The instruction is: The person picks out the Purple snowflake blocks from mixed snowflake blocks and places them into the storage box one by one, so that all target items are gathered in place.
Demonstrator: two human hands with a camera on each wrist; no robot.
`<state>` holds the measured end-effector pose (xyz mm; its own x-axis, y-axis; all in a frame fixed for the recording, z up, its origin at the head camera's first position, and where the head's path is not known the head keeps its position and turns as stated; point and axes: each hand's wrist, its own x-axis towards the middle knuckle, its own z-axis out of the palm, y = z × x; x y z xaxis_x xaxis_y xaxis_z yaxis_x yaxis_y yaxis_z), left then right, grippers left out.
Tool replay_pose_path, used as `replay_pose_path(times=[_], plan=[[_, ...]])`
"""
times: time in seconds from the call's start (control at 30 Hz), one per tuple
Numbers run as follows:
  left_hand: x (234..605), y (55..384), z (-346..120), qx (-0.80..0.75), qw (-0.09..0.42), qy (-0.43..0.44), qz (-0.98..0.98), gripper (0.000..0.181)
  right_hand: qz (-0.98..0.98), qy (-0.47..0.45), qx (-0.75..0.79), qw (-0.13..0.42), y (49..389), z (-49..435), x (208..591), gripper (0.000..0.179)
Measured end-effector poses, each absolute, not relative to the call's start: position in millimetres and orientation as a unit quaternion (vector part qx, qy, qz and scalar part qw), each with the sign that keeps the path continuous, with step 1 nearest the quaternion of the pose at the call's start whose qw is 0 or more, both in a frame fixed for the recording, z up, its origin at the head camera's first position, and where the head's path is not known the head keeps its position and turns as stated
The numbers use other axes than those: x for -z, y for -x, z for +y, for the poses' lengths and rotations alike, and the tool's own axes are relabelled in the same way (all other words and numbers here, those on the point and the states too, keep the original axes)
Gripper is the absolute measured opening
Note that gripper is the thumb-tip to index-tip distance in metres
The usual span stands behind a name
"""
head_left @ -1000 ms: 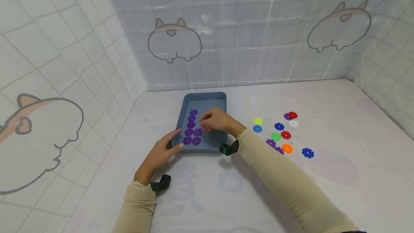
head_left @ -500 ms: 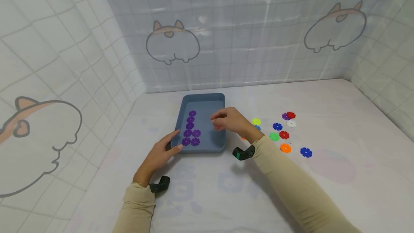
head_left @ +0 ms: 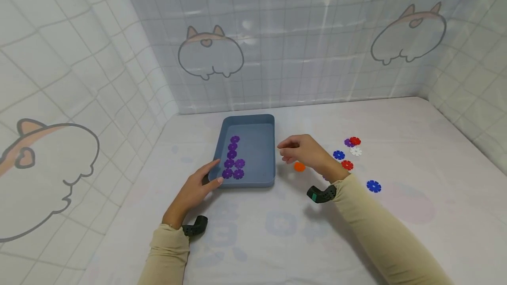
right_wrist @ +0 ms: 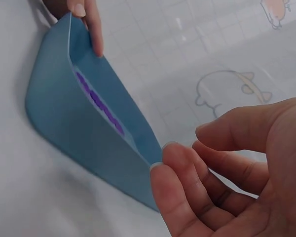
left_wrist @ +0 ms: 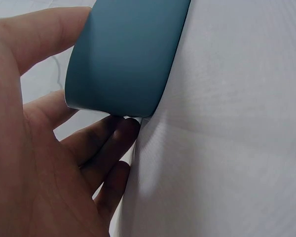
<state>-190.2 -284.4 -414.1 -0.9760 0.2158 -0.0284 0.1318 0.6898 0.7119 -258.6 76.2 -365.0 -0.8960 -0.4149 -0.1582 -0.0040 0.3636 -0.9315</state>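
Several purple snowflake discs (head_left: pixel 232 154) lie flat inside a blue-grey tray (head_left: pixel 261 144), in a column along its left side with two side by side at the near end. My left hand (head_left: pixel 194 192) holds the tray's near left corner between thumb and fingers; the left wrist view shows the tray's corner (left_wrist: pixel 123 59) in that grasp. Just right of the tray, my right hand (head_left: pixel 306 151) is in the air with loosely bent fingers (right_wrist: pixel 177 173) and holds nothing. The nearest piece, an orange disc (head_left: pixel 299 166), is below it on the cloth.
Right of my right hand lie a red disc (head_left: pixel 347 165), a white one (head_left: pixel 355 151), blue ones (head_left: pixel 373 186) and a purple one partly under another red. The hand and forearm hide other discs. A tiled-pattern cloth wall (head_left: pixel 277 56) stands behind.
My right hand has moved right, out from over the tray to beside it, covering some loose discs and uncovering the orange one. The left hand keeps its place at the corner.
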Motion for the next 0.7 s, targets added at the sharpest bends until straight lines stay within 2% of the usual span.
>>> replay_pose_path(times=[0.7], plan=[[414, 191, -286, -0.391, 0.055, -0.094, 0.914, 0.072, 0.829, 0.11, 0.52, 0.173, 239, 154, 373, 0.042]])
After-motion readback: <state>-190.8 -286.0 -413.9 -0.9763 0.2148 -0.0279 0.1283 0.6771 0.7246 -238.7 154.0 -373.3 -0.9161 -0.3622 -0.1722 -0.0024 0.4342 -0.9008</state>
